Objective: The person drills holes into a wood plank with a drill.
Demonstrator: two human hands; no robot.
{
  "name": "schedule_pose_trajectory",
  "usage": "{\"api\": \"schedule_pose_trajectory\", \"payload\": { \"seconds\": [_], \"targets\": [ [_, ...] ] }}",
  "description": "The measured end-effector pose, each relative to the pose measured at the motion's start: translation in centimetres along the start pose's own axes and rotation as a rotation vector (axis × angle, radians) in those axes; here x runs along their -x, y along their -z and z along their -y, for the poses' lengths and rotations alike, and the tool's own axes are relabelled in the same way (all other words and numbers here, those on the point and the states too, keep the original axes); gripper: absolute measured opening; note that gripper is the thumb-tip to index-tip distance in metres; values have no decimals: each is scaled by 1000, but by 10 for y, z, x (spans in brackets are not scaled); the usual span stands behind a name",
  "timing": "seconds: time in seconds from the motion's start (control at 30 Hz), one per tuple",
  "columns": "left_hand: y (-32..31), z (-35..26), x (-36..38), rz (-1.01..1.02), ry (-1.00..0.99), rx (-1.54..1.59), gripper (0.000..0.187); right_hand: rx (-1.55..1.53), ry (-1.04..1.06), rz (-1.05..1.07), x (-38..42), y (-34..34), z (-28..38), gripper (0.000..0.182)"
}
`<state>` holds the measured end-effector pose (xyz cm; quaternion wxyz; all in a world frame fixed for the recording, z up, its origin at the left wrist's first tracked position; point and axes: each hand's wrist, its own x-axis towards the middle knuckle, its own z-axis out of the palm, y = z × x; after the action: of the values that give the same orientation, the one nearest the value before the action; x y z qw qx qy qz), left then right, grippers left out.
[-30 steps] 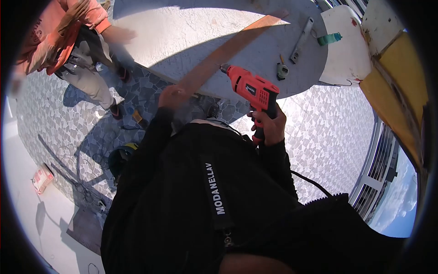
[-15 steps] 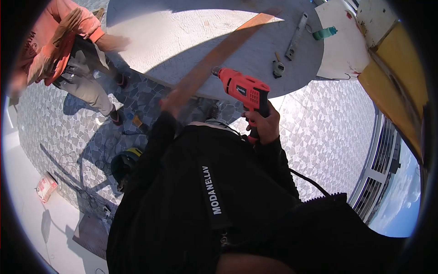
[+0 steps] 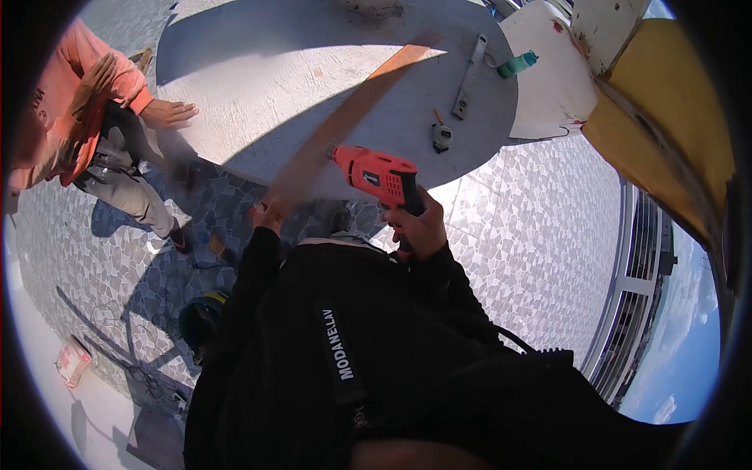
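My right hand (image 3: 423, 227) is wrapped round the grip of a red and black power drill (image 3: 376, 174), whose chuck points left over the near edge of the round table (image 3: 258, 102). A long reddish-brown wooden board (image 3: 345, 121) lies slanted across the table, blurred at its near part. At the near end of this board, my left hand (image 3: 270, 214) has its fingers closed on it. The drill's tip is close to the board in view; whether they touch I cannot tell.
Across the table lie a level (image 3: 470, 77), a tape measure (image 3: 442, 137) and a green bottle (image 3: 518, 64). A co-worker in an orange top (image 3: 117, 78) stands at the left, one hand by the table edge. A dark green and yellow object (image 3: 202, 317) sits on the tiled floor.
The table, tools and drill have shifted left in the view. The co-worker's hand by the table edge now shows its fingers clearly. Both my hands keep their holds.
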<state>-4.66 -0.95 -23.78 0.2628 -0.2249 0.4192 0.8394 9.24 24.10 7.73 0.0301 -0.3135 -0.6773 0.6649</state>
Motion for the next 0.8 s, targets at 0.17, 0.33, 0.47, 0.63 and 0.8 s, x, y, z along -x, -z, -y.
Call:
{"api": "schedule_pose_trajectory", "payload": {
  "seconds": [0.17,0.33,0.47,0.63,0.8],
  "targets": [
    [-8,-13,-2,-23,-7,-135,70,-91,190,-3,2,-4,31,41],
    [-43,-34,40,-228,-575,-589,53,-195,-10,164,-7,1,50,42],
    [-53,-55,46,-189,-915,-1396,18,330,72,257,-32,-14,8,42],
    [-42,-41,39,-306,-813,-692,12,350,-18,379,-25,-29,-14,46],
    [-33,-40,43,-224,-708,-887,19,532,157,428,-35,-46,-40,45]
  ]
}}
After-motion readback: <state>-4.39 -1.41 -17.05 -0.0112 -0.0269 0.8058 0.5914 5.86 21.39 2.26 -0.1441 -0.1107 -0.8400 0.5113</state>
